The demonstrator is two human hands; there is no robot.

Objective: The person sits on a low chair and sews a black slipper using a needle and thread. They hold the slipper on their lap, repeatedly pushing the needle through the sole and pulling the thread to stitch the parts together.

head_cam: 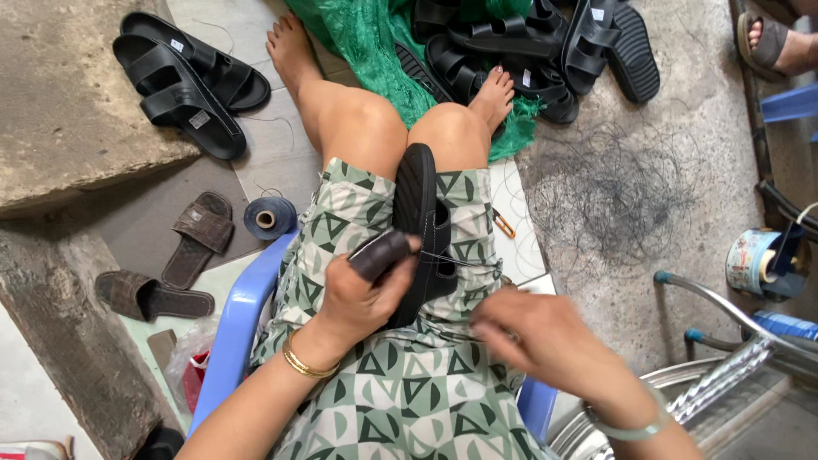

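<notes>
Head view: left hand (362, 294) gripping black rubber sandal (419, 226), long axis running away along lap; right hand (532, 336) pinching thread (452, 258), just beside it.

Informal shoemaking workshop: piled black sandals (528, 43), thread spool (269, 218), rough concrete floor (673, 170)

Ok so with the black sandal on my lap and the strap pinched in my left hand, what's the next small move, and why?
Probably draw the right hand outward to pull the thread snug. The left hand pinches the strap against the black sandal wedged between the knees, and a thin thread runs from the strap towards the right hand, so a stitch looks unfinished. Whether a needle is held cannot be told.
</notes>
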